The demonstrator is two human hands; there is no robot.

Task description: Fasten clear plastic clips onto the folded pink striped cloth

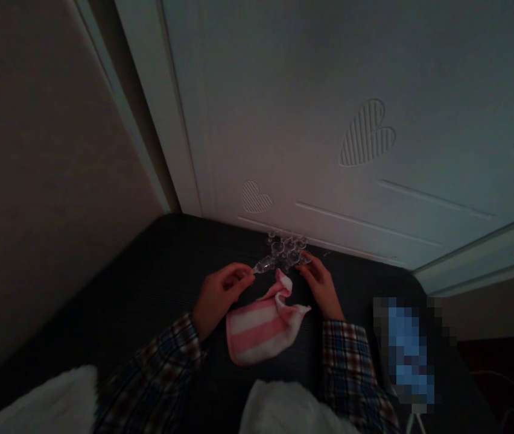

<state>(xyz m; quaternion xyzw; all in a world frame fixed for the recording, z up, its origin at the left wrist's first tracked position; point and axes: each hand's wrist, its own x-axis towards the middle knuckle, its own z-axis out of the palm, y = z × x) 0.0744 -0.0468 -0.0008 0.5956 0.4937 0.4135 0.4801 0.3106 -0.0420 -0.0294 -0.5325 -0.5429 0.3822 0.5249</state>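
Observation:
My left hand [221, 293] pinches the narrow end of a clear, bulb-shaped piece [265, 264], which looks like glass or plastic. Its wide end points right, towards a cluster of similar clear rounded pieces [288, 246] on the dark table. On the cluster's right side, my right hand [319, 282] has its thumb and fingers closed at a clear piece [294, 258]; the exact grip is hard to make out in the dim light. Between my hands lies a pink and white striped cloth [259, 330], crumpled at its upper right end.
The dark table [148, 283] meets a pale panel [284, 120] with raised striped hearts behind the cluster. At the right lies a pixelated device-like object [406, 352] with a white cable [415, 421]. A wall [49, 181] stands at the left.

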